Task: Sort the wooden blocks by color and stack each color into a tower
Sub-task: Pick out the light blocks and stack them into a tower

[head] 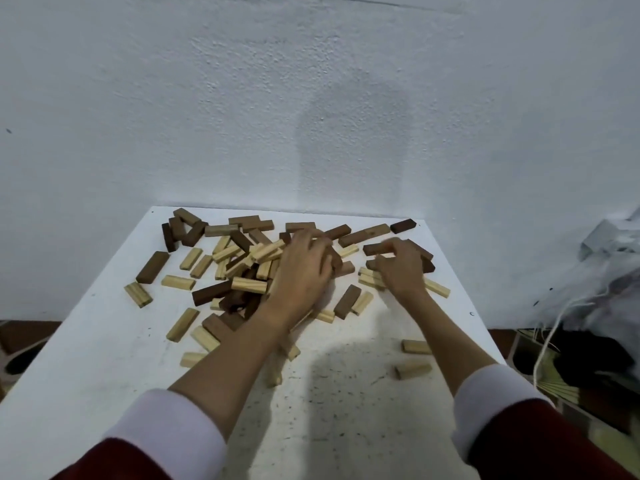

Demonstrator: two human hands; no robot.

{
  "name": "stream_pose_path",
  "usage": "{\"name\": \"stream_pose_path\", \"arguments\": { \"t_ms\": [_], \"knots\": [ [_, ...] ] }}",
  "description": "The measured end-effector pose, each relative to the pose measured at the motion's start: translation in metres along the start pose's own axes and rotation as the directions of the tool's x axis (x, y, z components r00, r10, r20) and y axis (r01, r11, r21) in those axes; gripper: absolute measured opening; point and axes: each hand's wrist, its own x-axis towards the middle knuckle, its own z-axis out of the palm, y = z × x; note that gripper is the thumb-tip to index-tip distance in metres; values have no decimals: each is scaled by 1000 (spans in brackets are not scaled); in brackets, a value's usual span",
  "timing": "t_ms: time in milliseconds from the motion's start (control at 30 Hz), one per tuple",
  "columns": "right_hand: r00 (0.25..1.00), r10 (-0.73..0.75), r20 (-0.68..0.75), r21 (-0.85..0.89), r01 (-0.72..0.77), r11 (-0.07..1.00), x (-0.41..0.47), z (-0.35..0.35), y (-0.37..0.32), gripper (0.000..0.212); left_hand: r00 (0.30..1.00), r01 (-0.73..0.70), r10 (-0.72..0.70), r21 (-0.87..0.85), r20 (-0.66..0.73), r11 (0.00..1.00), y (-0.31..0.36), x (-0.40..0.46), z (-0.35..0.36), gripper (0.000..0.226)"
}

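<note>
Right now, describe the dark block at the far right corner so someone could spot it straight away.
Start at the white table and go to its far right corner by the wall. The dark block lies flat there, beyond the right hand. It is the darkest, reddish-brown one and lies alone, touching no other block.

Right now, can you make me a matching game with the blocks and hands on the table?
Things:
1. dark block
2. pale block
3. left hand
4. right hand

Places:
A. near the table's left edge
B. far right corner
C. on the middle pile
D. on the blocks right of the pile

Pairs: 1-B, 2-A, 3-C, 4-D
</note>
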Motion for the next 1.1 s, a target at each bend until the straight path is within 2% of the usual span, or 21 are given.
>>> {"name": "stream_pose_path", "arguments": {
  "t_ms": [100,200,333,400,533,633,700,767,933,1100],
  "knots": [
    [999,41,-27,-257,-46,965,4,-23,41,23,987,-86,92,-49,130,995,23,1,25,29],
    [988,149,37,-373,-125,920,-3,-33,64,29,946,-89,103,-59,308,994,35,0,46,40],
    [987,78,143,-489,1,873,-11,-35,78,41,859,-108,54,77,510,991,42,-5,69,52],
    [987,16,158,-547,74,834,-15,-35,83,42,832,-123,45,104,552,987,42,-7,76,52],
    [987,-111,118,-561,158,813,-19,-35,86,28,883,-148,81,111,462,983,41,-4,81,46],
    [971,-184,156,-562,240,792,-22,-35,90,36,890,-194,102,167,443,967,43,-4,82,45],
    [955,-236,178,-609,295,736,-24,-35,93,42,898,-223,122,198,424,955,43,-6,83,41],
    [939,-290,185,-630,340,699,-24,-36,96,39,905,-241,148,194,399,951,42,-9,86,38],
    [923,-335,186,-503,383,775,-23,-31,96,18,914,-226,134,206,383,952,41,-12,85,39],
    [928,-331,171,-458,373,807,-23,-31,95,20,919,-239,140,239,369,941,44,-13,85,34]
  ]
}}
